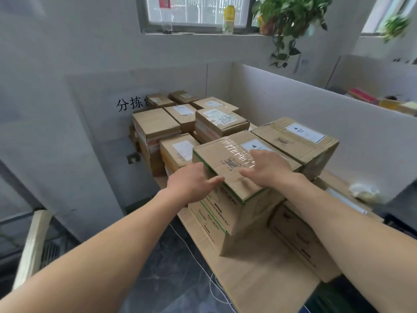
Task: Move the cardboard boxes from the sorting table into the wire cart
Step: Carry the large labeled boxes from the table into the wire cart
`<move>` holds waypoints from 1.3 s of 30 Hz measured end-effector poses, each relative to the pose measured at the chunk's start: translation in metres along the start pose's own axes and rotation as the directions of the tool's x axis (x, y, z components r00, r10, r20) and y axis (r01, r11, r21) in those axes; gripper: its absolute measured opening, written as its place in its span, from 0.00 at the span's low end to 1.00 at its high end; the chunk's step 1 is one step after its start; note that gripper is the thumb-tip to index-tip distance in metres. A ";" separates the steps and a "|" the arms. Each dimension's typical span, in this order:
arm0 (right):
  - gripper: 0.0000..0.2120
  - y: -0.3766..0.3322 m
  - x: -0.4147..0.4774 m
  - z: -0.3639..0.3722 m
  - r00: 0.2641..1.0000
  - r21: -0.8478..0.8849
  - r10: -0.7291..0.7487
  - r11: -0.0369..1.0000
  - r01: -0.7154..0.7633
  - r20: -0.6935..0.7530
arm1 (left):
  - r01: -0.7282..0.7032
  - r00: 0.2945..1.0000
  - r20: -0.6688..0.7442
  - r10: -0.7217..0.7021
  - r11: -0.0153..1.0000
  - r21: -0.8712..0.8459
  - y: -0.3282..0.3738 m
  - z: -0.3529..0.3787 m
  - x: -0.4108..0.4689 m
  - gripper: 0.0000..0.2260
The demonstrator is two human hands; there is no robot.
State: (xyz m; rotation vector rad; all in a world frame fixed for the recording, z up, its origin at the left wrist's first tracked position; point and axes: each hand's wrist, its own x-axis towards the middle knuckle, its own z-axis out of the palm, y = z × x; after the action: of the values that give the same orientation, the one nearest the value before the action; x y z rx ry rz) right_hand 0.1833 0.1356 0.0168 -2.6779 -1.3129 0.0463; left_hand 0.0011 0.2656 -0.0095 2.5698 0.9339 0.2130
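Observation:
Several taped cardboard boxes are stacked on the sorting table (pixel 266 281). The nearest top box (pixel 230 154), green-edged with shiny tape and a white label, rests on a second green-edged box (pixel 216 220). My left hand (pixel 191 184) lies against its near-left corner with fingers spread. My right hand (pixel 266 168) rests flat on its top, fingers apart. Neither hand has closed around it. A similar box (pixel 295 141) sits just right of it. Smaller labelled boxes (pixel 180 123) fill the back. No wire cart is visible.
A white partition (pixel 316 123) walls the table's right side; a grey panel with black characters (pixel 90 123) stands on the left. A wooden plank (pixel 31 247) leans at lower left. White cable (pixel 203 267) trails over the dark floor. Plants and bottles sit on the window sill (pixel 203 35).

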 end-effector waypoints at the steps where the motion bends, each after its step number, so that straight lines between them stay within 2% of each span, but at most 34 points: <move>1: 0.31 0.012 0.004 0.000 0.999 -0.018 0.035 0.999 -0.035 0.012 | 0.012 1.000 0.002 -0.012 1.000 -0.006 0.006 0.003 0.001 0.31; 3: 0.34 0.033 0.012 0.000 0.994 -0.033 0.103 0.994 -0.102 0.037 | 0.041 0.999 -0.003 -0.041 0.999 -0.001 0.016 0.010 0.003 0.30; 6: 0.34 0.056 0.022 0.001 0.986 -0.036 0.156 0.987 -0.154 0.060 | 0.091 0.996 -0.017 -0.091 0.996 0.011 0.026 0.017 0.004 0.29; 11: 0.32 0.074 0.029 0.003 0.989 -0.041 0.132 0.991 -0.129 0.071 | 0.169 0.986 -0.001 -0.169 0.986 -0.005 0.031 0.026 0.008 0.29; 14: 0.30 0.077 0.031 0.002 0.992 -0.018 0.121 0.993 -0.120 0.025 | 0.185 0.983 0.006 -0.185 0.982 -0.046 0.034 0.029 0.010 0.25; 18: 0.30 0.077 0.032 0.000 0.990 0.031 0.137 0.990 -0.136 -0.019 | 0.210 0.978 0.015 -0.210 0.967 -0.142 0.028 0.029 0.007 0.22; 23: 0.27 0.072 0.032 0.007 0.994 0.170 0.096 0.980 -0.104 0.054 | 0.253 0.964 0.002 -0.267 0.910 -0.327 0.019 0.026 0.002 0.20; 28: 0.32 0.057 0.025 0.014 0.998 0.158 0.043 0.986 -0.051 0.056 | 0.271 0.953 0.023 -0.301 0.820 -0.504 0.019 0.031 0.001 0.17; 33: 0.35 0.039 0.014 0.016 0.997 0.151 0.061 0.986 -0.066 0.040 | 0.365 0.907 0.008 -0.422 0.774 -0.517 0.003 0.024 -0.015 0.28; 36: 0.31 0.023 0.007 0.013 0.997 0.157 0.068 0.985 -0.072 0.030 | 0.358 0.905 -0.020 -0.425 0.784 -0.507 -0.010 0.018 -0.028 0.30; 39: 0.19 0.005 -0.001 0.014 0.998 0.214 0.057 0.975 -0.055 -0.007 | 0.349 0.905 -0.030 -0.425 0.780 -0.519 -0.025 0.008 -0.046 0.30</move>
State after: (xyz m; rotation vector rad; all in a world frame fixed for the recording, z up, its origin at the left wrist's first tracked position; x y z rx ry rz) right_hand 0.1850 0.1336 0.0022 -2.5276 -1.1562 0.1672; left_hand -0.0466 0.2510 -0.0274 1.8530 1.2487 0.4634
